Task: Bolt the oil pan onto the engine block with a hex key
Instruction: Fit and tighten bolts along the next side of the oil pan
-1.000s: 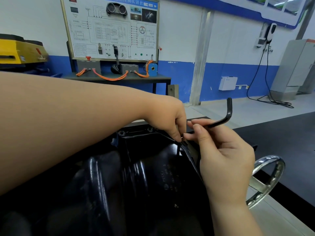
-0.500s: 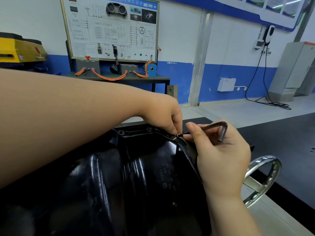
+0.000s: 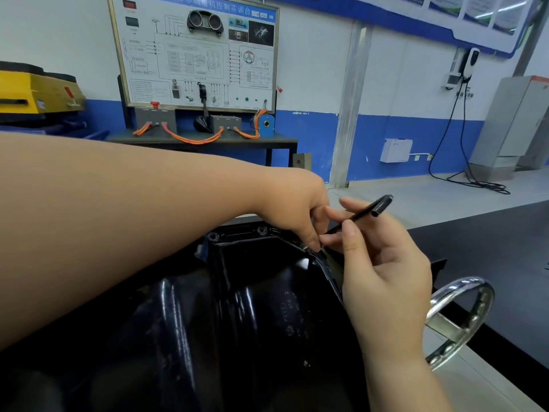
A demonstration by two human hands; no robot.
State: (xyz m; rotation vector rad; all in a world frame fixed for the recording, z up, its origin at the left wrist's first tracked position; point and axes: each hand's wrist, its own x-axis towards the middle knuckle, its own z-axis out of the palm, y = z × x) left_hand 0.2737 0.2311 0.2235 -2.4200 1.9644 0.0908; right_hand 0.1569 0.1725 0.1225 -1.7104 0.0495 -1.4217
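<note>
Ahead of you is a white wall with a blue lower band, and a training board (image 3: 193,52) stands on a dark surface (image 3: 276,141) with orange cables (image 3: 193,140) looped along its base. The board's blue header carries white Chinese characters; the end reads 控制实训台, and the rest is too blurred to read. A chrome handwheel (image 3: 463,319) sits near right.

The oil pan (image 3: 237,307) fills the near centre, below both your hands. Your left hand (image 3: 297,203) reaches across from the left, its fingertips curled down and pinching the hex key's low end at the pan's far right corner flange. Your right hand (image 3: 383,281) pinches the hex key (image 3: 367,211) between thumb and forefinger, the other fingers loosely bent. The key slants up and right from the flange.

The pan is glossy black with ribbed, rounded walls. Embossed marks on its right wall are too small to read.
</note>
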